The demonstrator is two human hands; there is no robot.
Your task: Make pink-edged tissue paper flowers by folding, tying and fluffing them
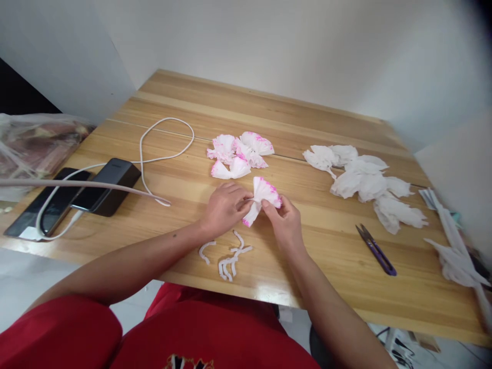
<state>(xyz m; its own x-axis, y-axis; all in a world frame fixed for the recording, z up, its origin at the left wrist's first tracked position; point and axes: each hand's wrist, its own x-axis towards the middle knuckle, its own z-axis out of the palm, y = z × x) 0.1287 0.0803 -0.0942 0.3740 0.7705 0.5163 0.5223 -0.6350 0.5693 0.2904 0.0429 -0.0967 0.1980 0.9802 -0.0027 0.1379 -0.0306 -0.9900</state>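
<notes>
Between my two hands is a fan-folded white tissue paper flower [265, 189] with pink-stained edges, gathered at its middle. My left hand [226, 207] pinches it at the gathered waist, its fingers closed. On the other side my right hand [283, 218] grips the pleats between thumb and fingers. Just beyond lies a cluster of similar pink-edged tissue paper flowers [230, 166]. Several short white twisted strips [229, 264] are scattered on the table in front of my body.
On the wooden table [292, 277], plain white gathered tissues [361, 177] lie at the right, near purple-handled thread snips [376, 251]. At the left are a black power bank [115, 187], a phone [49, 205] and a looping white cable [169, 120]. A plastic bag [34, 148] sits beyond the left edge.
</notes>
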